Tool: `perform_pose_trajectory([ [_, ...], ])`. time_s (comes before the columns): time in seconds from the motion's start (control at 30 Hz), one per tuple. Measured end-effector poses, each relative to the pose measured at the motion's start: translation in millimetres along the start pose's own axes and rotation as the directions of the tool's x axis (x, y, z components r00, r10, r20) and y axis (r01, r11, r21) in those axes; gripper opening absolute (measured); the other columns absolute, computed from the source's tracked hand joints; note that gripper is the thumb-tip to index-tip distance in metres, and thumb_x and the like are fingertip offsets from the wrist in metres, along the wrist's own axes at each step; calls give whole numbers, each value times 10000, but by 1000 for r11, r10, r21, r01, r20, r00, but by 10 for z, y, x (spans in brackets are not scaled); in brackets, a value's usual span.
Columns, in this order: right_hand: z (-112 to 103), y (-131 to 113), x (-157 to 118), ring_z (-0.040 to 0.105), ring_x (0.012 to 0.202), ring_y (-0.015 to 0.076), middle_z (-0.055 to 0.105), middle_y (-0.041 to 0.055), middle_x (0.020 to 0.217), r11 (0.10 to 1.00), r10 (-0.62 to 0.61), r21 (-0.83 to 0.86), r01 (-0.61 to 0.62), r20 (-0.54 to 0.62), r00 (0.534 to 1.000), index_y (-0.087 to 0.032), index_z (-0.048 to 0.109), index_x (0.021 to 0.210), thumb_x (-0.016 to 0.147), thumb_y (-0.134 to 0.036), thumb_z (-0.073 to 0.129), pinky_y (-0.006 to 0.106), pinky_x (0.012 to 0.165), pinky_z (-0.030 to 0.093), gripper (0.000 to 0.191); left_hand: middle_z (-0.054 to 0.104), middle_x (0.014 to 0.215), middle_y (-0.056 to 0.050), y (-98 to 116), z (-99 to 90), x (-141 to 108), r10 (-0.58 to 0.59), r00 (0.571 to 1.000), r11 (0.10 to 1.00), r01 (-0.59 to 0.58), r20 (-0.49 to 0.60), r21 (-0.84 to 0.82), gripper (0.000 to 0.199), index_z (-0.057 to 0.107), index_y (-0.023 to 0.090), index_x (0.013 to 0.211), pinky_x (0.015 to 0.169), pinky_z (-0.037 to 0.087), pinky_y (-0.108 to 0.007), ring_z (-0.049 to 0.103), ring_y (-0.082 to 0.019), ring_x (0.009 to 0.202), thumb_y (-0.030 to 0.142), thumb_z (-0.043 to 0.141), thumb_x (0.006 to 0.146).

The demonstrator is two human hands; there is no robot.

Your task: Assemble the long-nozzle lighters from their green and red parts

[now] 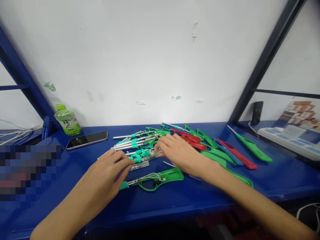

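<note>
Parts of long-necked gas lighters lie in a pile in front of me. My left hand (107, 171) is at the pile's left side, fingers loosely bent and thumb apart from the index finger, beside a teal trigger piece (136, 158). I see nothing held in it. My right hand (178, 151) reaches into the middle, its fingertips closed on a clear plastic lighter tank (153, 154), partly covered by the fingers. A second clear tank (140, 165) lies between the hands. Nearest me is an opened green lighter half (172, 175) with a metal tube and white wire.
Metal lighter tubes (125, 145) lie behind my left hand. Red shells (186, 136), green shells (207, 137) and a whole green lighter (253, 148) are to the right. A phone (87, 139) and a green drink bottle (67, 121) stand left on the blue table (155, 208).
</note>
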State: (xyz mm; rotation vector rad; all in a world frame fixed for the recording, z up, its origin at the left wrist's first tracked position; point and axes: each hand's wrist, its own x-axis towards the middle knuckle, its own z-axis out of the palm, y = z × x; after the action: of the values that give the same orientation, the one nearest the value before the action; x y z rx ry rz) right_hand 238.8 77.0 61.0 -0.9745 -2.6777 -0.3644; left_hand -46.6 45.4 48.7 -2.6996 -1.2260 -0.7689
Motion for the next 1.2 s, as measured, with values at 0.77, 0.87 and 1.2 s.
perform_pose_trajectory([
  [0.77, -586, -53, -325, 765, 942, 197, 805, 3, 1065, 773, 397, 602, -201, -212, 893, -278, 624, 1139, 1138, -376, 562, 335, 815, 526, 116, 791, 960, -40, -427, -90, 140, -285, 884, 952, 305, 369, 5, 244, 838, 318, 954, 745, 498, -329, 721, -256, 858, 400, 613, 908],
  [0.87, -570, -53, -307, 756, 908, 206, 808, 13, 1052, 783, 399, 582, -220, -199, 895, -273, 632, 1130, 1130, -396, 570, 338, 786, 519, 138, 794, 954, -39, -417, -59, 162, -282, 881, 953, 302, 380, 6, 226, 837, 310, 947, 752, 493, -331, 717, -258, 865, 397, 631, 912],
  [1.2, -529, -102, -254, 760, 980, 212, 811, 16, 1095, 801, 352, 564, -202, -170, 921, -271, 639, 1164, 1132, -372, 564, 340, 846, 531, 130, 792, 950, -64, -318, -68, 204, -327, 861, 943, 327, 389, 67, 188, 784, 277, 849, 725, 468, -333, 724, -286, 877, 284, 605, 909],
])
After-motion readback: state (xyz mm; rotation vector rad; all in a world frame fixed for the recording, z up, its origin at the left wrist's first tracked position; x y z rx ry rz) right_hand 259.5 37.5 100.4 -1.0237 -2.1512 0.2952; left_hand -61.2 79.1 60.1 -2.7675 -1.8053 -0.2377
